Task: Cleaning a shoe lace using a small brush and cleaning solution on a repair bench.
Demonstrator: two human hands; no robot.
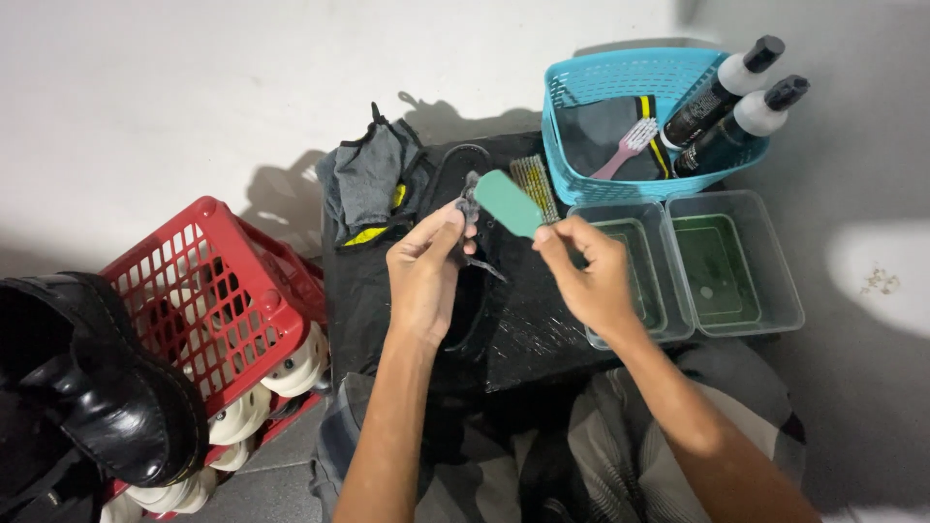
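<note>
Step in hand, as judged: scrubbing small grey laces [472, 199] with a green-backed brush [511, 202]. Left hand [426, 266] pinches the laces between thumb and fingers; loose ends hang just below that pinch. Right hand [586, 271] grasps the brush by its near end, head touching the laces just right of the left pinch. 2 clear tubs [746, 320] of greenish water sit right of the brush hand. Next move probably calls for a steady pinch and short strokes.

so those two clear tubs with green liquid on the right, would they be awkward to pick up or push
Probably. The two clear plastic tubs look thin-walled, so they may flex when gripped. Each holds shallow green liquid with no lid, so it would likely slosh if pushed quickly. They sit side by side against the blue basket, so nudging one may shift the other.
</note>
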